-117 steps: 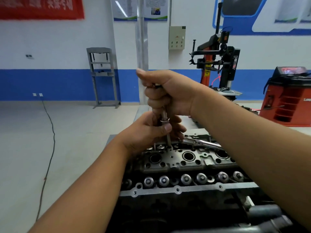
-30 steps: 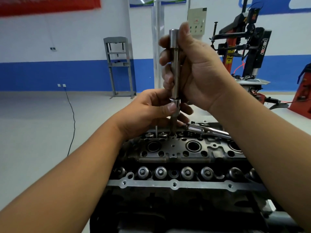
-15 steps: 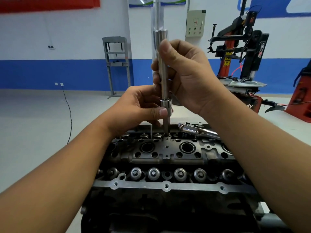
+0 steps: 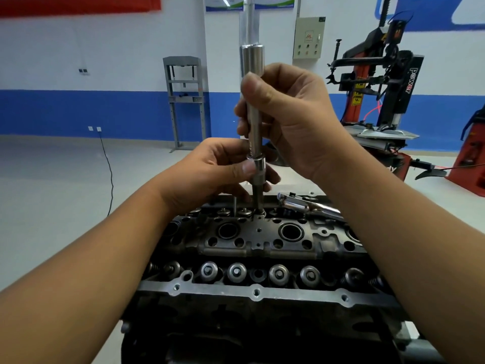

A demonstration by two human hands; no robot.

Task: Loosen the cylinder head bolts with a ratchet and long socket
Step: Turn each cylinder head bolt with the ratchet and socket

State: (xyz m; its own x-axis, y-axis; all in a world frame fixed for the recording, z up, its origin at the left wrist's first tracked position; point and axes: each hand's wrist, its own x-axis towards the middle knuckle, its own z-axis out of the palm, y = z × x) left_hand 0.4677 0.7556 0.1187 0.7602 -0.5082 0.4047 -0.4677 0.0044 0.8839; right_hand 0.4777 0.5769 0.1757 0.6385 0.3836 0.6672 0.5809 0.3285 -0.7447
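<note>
A dark cylinder head (image 4: 262,240) fills the lower middle of the head view. A long chrome socket extension (image 4: 254,132) stands upright, its tip in a bolt hole at the head's far edge. My right hand (image 4: 291,119) grips the shaft near its top, thumb on the front. My left hand (image 4: 217,172) pinches the lower socket collar (image 4: 258,168) between thumb and fingers. The chrome ratchet (image 4: 307,207) lies flat on the head's far right side, held by neither hand.
Two rows of valve springs (image 4: 262,274) run along the head's near and far sides. A thin stud (image 4: 235,204) sticks up at far left. A tire changer (image 4: 380,90) and a grey press frame (image 4: 185,101) stand behind on the floor.
The socket extension has come up out of my fists and now stands taller. My right hand slid from the top to grip the shaft; the view dropped slightly.
</note>
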